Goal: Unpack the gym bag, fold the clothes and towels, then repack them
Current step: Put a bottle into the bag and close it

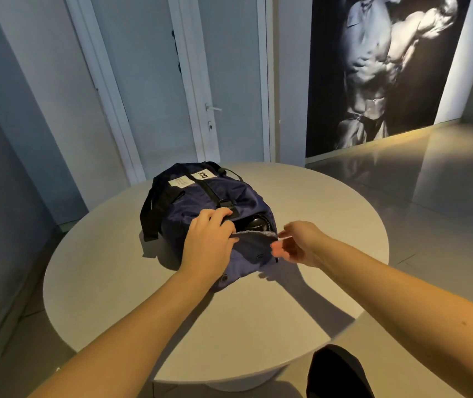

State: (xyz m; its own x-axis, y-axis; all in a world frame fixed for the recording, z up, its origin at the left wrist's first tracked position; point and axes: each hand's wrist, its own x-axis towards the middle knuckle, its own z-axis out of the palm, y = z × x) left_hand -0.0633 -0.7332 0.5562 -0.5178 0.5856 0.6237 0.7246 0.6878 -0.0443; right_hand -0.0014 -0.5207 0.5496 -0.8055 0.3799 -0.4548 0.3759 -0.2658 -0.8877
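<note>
A navy gym bag (198, 196) with black straps and white labels lies on a round white table (109, 271). Its near end gapes open, showing a dark rounded item (255, 222) and a grey towel edge (254, 234) inside. My left hand (209, 242) lies on the bag's near left side, fingers curled over the edge of the opening by a black buckle. My right hand (295, 244) hovers at the opening's right edge, fingers loosely spread and blurred, fingertips close to the towel edge; I cannot tell whether they touch it.
The table's near half is bare surface. A dark shape (338, 372) shows below the table's front right edge. White doors (155, 81) and a large wall poster (384, 67) stand behind, with glossy floor (430, 173) to the right.
</note>
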